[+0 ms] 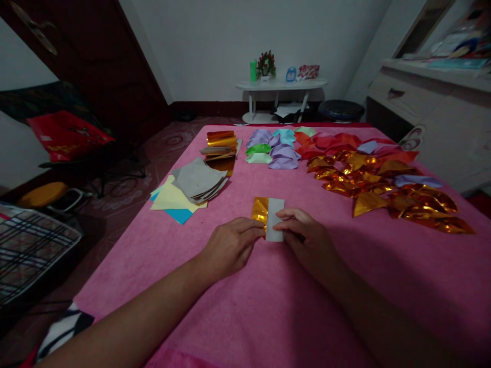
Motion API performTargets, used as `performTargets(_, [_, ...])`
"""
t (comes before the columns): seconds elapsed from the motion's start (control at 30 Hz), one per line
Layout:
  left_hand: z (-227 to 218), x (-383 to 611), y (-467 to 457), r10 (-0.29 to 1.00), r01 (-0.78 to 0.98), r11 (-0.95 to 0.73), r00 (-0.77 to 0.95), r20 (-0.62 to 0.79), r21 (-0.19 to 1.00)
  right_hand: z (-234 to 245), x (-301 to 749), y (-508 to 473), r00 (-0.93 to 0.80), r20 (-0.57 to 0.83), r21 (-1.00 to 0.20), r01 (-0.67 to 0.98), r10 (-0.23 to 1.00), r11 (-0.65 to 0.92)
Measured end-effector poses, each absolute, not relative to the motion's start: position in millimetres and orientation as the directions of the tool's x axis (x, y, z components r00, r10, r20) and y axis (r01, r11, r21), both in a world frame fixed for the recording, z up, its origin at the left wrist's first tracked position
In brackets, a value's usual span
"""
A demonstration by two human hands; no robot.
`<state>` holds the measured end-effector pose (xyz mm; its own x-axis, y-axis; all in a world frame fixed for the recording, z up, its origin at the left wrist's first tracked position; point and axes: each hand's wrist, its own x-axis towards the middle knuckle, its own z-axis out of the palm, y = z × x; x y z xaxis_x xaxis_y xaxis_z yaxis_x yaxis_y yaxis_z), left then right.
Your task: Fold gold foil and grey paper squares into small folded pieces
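A sheet of gold foil paper [261, 208] lies on the pink cloth in front of me, its right part folded over so the pale grey back shows as an upright strip. My left hand [232, 245] has its fingers pressed together on the lower left of the sheet, near the fold. At the strip's right edge, my right hand [307, 237] pinches the paper between thumb and fingers. The fingertips partly cover the sheet's lower edge and right side.
A pile of grey-backed sheets [199, 179] lies over yellow paper [172, 197] and blue paper [177, 214] at the left. Behind is a gold foil stack [222, 138]. Folded purple papers [284, 156], red papers [337, 143] and gold foil pieces [368, 202] spread across the back and right.
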<state>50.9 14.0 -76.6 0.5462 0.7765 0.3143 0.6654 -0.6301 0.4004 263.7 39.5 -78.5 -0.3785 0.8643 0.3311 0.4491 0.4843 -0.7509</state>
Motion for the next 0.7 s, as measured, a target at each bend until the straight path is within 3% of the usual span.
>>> performTargets(0.17, [-79.9,48.2,15.0,0.746,0.646,-0.666,0.577,0.334,0.372,-78.8,264.2,40.5,-0.427,0.35,-0.706,0.465,0.834,0.534])
performTargets(0.37, [-74.4,49.1,13.1,0.758,0.675,-0.652,0.584,0.289,0.346,-78.4,267.2,47.6,-0.576,0.465,-0.475,0.479,0.673,0.738])
performTargets(0.47, [-72.5,50.3,12.2,0.759,0.677,-0.651,0.586,0.284,0.343,-76.1,268.5,51.4,-0.647,0.439,-0.405,0.477,0.623,0.78])
performTargets(0.7, [-78.3,48.7,13.9,0.758,0.657,-0.652,0.57,0.316,0.378,-75.1,265.4,57.2,-0.548,0.31,-0.628,0.495,0.777,0.6])
